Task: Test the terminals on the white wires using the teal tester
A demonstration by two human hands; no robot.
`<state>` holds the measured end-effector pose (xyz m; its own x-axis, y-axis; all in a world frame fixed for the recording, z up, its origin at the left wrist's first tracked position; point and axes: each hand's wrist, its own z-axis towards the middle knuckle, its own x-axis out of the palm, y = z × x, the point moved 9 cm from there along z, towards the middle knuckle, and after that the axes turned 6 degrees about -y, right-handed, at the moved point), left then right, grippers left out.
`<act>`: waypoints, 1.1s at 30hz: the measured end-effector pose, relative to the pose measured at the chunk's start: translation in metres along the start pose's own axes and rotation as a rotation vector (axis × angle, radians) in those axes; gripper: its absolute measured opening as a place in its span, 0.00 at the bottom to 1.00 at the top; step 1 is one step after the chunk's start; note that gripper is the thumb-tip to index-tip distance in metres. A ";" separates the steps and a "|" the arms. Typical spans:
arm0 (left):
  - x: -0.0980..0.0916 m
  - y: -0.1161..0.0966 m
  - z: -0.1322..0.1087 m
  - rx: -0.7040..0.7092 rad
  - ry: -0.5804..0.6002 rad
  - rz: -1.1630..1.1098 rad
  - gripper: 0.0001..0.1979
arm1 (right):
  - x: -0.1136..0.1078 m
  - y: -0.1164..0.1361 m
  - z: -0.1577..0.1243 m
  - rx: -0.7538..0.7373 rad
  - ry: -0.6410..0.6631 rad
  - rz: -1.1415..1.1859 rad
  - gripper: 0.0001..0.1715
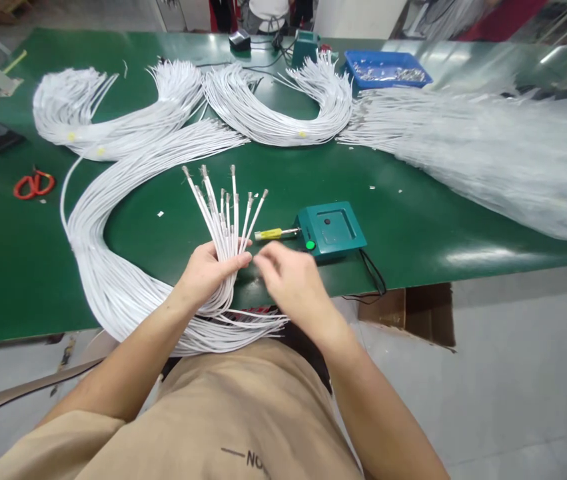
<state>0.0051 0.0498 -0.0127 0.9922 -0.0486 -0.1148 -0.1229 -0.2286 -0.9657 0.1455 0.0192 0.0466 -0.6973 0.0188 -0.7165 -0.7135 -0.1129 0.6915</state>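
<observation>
My left hand [208, 268] is closed around a bunch of white cables [223, 243], whose frayed, bare-stranded ends fan upward. Close beside its thumb, my right hand [286, 267] has its fingers curled into a pinch; whatever is between them, if anything, is too small or hidden to name. Just beyond the right hand sits a small teal machine [336, 230] with a green button, and a yellow-tipped spindle [273, 234] points from it toward the cables. A long curved bundle of white cables [98, 267] runs across the table to my lap, under my left forearm.
More white cable bundles [283, 127] lie along the back of the green table [153, 200]. Clear plastic covers a cable bundle [503, 153] at right. Red-handled scissors [33, 183] lie left. A blue tray [387, 69] holds small parts. A cardboard box [413, 313] stands below the edge.
</observation>
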 end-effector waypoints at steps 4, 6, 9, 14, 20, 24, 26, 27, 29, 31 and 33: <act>0.002 -0.002 -0.011 0.003 -0.006 0.096 0.19 | -0.033 -0.011 0.030 0.055 -0.249 0.443 0.12; 0.003 -0.005 -0.015 0.011 0.001 0.079 0.18 | -0.032 -0.015 0.035 0.068 -0.261 0.560 0.12; 0.003 -0.016 -0.019 0.062 0.008 -0.056 0.16 | -0.019 -0.020 0.033 0.118 -0.232 0.637 0.11; 0.011 -0.021 -0.011 0.021 0.100 -0.238 0.12 | 0.014 -0.022 0.023 0.238 -0.106 0.825 0.10; 0.024 -0.012 -0.006 -0.097 0.218 -0.307 0.18 | 0.043 -0.025 0.021 0.397 0.041 1.153 0.11; 0.025 -0.012 -0.010 -0.115 0.228 -0.298 0.19 | 0.035 -0.038 0.031 0.442 -0.090 1.268 0.11; 0.024 -0.011 -0.012 -0.119 0.216 -0.288 0.19 | 0.028 -0.046 0.034 0.462 -0.181 1.319 0.12; 0.024 -0.011 -0.012 -0.118 0.208 -0.281 0.18 | 0.026 -0.049 0.034 0.472 -0.209 1.330 0.13; 0.023 -0.010 -0.012 -0.111 0.193 -0.267 0.18 | 0.026 -0.051 0.031 0.485 -0.212 1.297 0.16; 0.023 -0.010 -0.011 -0.103 0.190 -0.263 0.17 | 0.030 -0.050 0.027 0.486 -0.167 1.213 0.17; 0.025 -0.008 -0.010 -0.101 0.199 -0.264 0.17 | 0.034 -0.048 0.023 0.474 -0.127 1.123 0.16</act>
<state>0.0308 0.0407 -0.0052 0.9677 -0.1615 0.1937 0.1265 -0.3533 -0.9269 0.1544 0.0479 -0.0085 -0.9240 0.2433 0.2949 0.3525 0.2434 0.9036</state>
